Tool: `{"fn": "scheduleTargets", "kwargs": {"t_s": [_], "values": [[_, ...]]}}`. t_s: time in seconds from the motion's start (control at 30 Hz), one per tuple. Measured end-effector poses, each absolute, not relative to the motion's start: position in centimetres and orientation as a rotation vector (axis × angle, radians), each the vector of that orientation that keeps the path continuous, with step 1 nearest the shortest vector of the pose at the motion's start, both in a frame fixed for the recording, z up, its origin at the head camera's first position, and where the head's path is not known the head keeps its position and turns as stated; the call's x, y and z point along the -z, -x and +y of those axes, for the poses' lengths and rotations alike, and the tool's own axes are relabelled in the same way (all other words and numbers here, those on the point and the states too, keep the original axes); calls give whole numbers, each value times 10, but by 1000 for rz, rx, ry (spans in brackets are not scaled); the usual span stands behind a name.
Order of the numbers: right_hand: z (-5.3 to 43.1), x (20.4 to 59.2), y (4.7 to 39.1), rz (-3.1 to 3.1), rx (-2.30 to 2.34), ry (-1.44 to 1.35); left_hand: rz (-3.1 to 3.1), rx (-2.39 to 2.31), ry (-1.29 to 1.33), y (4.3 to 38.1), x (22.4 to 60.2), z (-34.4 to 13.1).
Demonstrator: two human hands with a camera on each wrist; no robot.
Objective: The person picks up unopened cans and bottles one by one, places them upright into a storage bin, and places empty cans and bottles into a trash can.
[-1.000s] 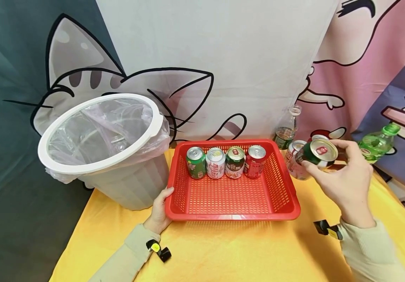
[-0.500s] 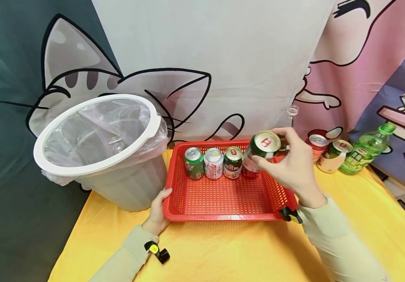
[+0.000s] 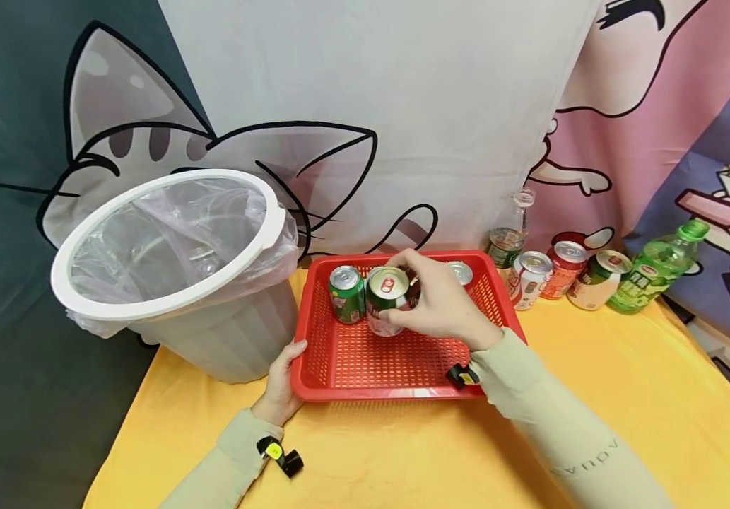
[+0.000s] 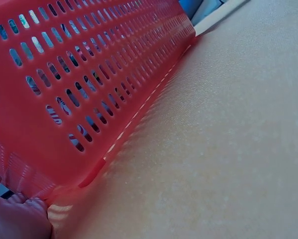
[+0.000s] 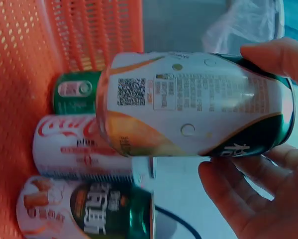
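Note:
My right hand point(image 3: 437, 297) grips a green-and-white drink can point(image 3: 377, 319) upright between thumb and fingers, over the back row in a red plastic basket point(image 3: 396, 393). In the right wrist view the held can point(image 5: 188, 109) overlaps a white Coca-Cola can point(image 5: 74, 144). A green can point(image 3: 347, 300) stands at the row's left end, and a silver can top point(image 3: 462, 272) shows at its right. Another green-and-white can point(image 5: 84, 209) sits between, hidden by my hand in the head view. At the basket's left front corner, my left hand point(image 3: 280, 382) holds the rim.
A grey bin with a white rim point(image 3: 142, 311) and plastic liner stands left of the basket. To the right are a clear bottle point(image 3: 507, 240), a white can point(image 3: 530, 279), a red can point(image 3: 566, 270), a green-and-cream can point(image 3: 598, 281) and a green bottle point(image 3: 657, 272).
The right hand has carried the green-and-white can leftward from the group on the right to over the basket's back row. The left hand stays on the rim.

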State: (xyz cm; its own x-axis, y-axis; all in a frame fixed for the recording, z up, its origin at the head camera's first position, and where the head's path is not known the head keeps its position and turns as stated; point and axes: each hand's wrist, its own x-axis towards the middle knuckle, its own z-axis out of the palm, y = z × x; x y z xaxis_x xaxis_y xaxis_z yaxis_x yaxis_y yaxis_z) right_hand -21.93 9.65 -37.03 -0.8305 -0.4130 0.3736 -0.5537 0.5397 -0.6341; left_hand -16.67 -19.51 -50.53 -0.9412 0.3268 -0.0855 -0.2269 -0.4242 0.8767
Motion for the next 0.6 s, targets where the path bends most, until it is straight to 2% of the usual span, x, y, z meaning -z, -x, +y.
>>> {"fn": "scheduleTargets", "kwargs": {"t_s": [0.4,0.6], "values": [[54,386,243,-2652,-937,-1187,1443,-2423,-150,167,505,-198],[40,407,242,-2660,-860,-1244,1455,-2399,-182,167,506,-196]]}}
